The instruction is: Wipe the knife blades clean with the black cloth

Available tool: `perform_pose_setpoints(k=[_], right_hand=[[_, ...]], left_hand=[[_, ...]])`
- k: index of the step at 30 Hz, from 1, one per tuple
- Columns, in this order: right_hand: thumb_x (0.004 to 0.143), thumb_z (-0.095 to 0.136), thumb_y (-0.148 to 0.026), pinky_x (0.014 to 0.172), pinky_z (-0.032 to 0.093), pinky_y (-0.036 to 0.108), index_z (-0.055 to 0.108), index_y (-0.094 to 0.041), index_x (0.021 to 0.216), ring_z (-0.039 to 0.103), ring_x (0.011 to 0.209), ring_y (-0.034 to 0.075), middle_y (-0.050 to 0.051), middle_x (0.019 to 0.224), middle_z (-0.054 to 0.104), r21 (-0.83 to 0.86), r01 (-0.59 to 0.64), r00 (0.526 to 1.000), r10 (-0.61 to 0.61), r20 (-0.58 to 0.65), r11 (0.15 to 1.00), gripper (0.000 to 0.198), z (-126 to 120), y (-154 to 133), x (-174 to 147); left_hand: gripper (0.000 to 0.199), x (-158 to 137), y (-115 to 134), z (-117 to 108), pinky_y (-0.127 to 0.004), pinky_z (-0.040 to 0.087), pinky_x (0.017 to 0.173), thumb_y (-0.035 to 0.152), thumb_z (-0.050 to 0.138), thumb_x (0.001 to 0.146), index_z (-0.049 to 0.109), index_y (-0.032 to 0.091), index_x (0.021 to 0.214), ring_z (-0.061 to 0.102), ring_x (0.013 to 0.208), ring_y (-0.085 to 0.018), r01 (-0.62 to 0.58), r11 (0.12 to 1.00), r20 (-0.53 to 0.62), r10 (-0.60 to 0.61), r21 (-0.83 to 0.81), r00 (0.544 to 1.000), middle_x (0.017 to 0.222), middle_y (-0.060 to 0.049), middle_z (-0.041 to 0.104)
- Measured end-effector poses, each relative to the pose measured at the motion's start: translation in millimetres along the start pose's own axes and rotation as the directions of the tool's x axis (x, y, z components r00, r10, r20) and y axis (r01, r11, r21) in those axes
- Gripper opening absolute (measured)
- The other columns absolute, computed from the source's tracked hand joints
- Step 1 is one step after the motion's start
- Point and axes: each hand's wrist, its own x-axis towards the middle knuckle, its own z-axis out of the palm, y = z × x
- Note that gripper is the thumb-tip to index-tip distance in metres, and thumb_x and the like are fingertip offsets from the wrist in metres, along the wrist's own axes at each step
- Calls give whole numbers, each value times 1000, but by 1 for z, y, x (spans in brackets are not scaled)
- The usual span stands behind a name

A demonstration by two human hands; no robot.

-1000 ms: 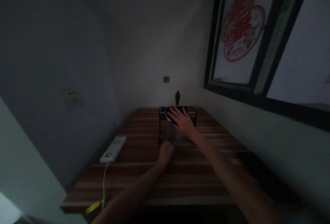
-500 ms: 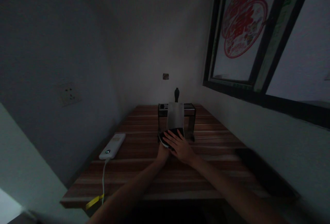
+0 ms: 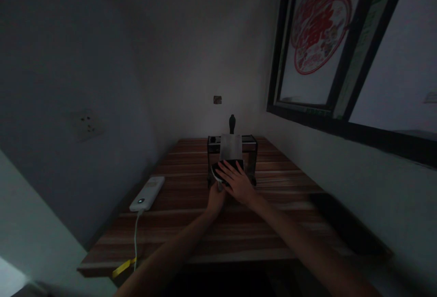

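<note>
My right hand [image 3: 237, 182] lies flat with spread fingers on a black, pale-edged piece [image 3: 217, 166] whose kind I cannot make out. Below it, my left hand [image 3: 215, 198] reaches up to the underside; its fingers are mostly hidden. Behind the black piece, a smooth grey-white panel or sheet [image 3: 231, 146] slopes up against a metal-framed machine [image 3: 249, 143]. This machine stands on the table on dark legs and has a small knob at its upper left. A black, rounded handle [image 3: 232, 123] rises behind the panel.
The wood-striped table [image 3: 184, 169] meets walls on both sides. A white power bank [image 3: 148, 194] with a cable [image 3: 135, 238] and yellow tag [image 3: 123, 267] lies left. A dark flat object [image 3: 344, 219] is at right, below a framed window [image 3: 307, 110].
Both hands have shifted slightly upward and forward, and the black piece has risen with them, covering more of the panel's lower end. The whole view has moved a little.
</note>
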Motion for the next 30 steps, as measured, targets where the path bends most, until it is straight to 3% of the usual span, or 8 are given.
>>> perform_pose_setpoints(k=[7,10,18,30], right_hand=[[88,36,-31,108,9,49,22,-27,137,9,135,18,0,146,18,-40,-91,995,89,-53,995,51,-11,27,33],[88,35,-31,108,8,49,22,-27,137,9,135,17,0,146,18,-52,-120,990,116,-87,991,50,-18,39,49],[89,34,-32,108,8,48,24,-26,136,13,134,18,1,145,21,-75,-119,986,109,-123,990,49,-29,61,75],[88,35,-30,108,5,48,21,-25,138,10,134,18,1,146,18,-72,-118,987,109,-118,990,51,-25,55,69]], left_hand=[[9,2,-7,1,-16,36,47,21,55,64,53,15,71,44,48,-7,100,993,-54,-97,56,994,57,4,53],[10,1,-6,0,-16,31,41,23,55,65,51,16,70,39,42,-6,122,991,-41,-120,60,992,52,6,47],[17,1,-8,0,-18,41,53,27,59,65,56,15,75,52,58,-10,79,996,-34,-78,48,996,63,1,58],[15,-3,2,1,-19,40,51,25,59,65,57,15,76,51,53,-10,132,990,-57,-129,53,990,55,3,55]])
